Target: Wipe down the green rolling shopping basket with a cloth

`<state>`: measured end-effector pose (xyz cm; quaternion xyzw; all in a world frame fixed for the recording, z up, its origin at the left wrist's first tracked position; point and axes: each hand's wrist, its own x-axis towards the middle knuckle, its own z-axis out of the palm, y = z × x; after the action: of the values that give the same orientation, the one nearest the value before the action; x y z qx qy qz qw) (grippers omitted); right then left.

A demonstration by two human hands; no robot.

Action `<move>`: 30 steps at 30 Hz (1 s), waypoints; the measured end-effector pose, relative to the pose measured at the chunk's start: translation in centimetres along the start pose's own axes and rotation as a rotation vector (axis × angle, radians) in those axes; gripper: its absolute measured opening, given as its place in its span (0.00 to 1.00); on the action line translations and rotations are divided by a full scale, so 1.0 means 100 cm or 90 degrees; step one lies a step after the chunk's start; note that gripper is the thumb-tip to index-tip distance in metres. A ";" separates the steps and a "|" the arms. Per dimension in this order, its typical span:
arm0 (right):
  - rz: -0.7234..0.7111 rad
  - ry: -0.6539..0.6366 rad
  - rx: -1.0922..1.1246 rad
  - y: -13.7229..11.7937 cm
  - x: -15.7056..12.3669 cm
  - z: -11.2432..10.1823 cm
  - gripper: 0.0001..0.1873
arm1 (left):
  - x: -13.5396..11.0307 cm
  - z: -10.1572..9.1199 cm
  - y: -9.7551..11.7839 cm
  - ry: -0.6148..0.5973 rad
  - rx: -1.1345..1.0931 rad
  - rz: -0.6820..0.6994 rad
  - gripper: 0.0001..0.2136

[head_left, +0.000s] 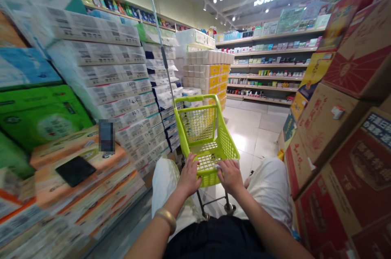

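Observation:
Between my knees stands a small lime-green shopping cart (207,149) with a perforated plastic basket and a thin pole rising from its far left corner. My left hand (190,174) rests at the basket's near left rim, its fingers stretched out forward over the edge. At the near right rim is my right hand (230,174), fingers curled, with a small white thing (218,166) at its fingertips, too small to name for certain. The basket floor shows through between my hands.
Stacked white packs (113,63) rise at left beside orange packs (88,185), where a dark flat object (75,170) lies near a pixelated patch. Cardboard cartons (324,128) crowd the right. Ahead, a tiled floor (244,128) leads to shelves (269,67) of boxed goods.

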<state>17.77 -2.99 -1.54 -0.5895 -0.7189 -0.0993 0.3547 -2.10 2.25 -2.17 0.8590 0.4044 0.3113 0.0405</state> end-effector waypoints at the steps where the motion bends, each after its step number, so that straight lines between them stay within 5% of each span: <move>1: 0.011 0.009 -0.009 0.008 -0.001 -0.003 0.10 | 0.001 0.001 0.001 0.002 -0.001 -0.002 0.22; 6: 0.085 0.027 -0.039 0.004 0.000 0.000 0.09 | 0.004 0.002 0.007 -0.016 0.010 -0.027 0.22; 11: 0.059 -0.007 -0.027 -0.016 0.002 0.007 0.08 | 0.007 -0.001 0.014 -0.052 0.045 -0.055 0.21; 30: 0.024 -0.032 -0.030 0.007 0.008 0.006 0.12 | 0.033 -0.007 0.013 -0.155 0.074 -0.076 0.18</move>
<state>18.18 -1.81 -1.66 -0.6134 -0.7138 -0.0951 0.3244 -0.08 3.65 0.47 0.8660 0.4640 0.1775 0.0577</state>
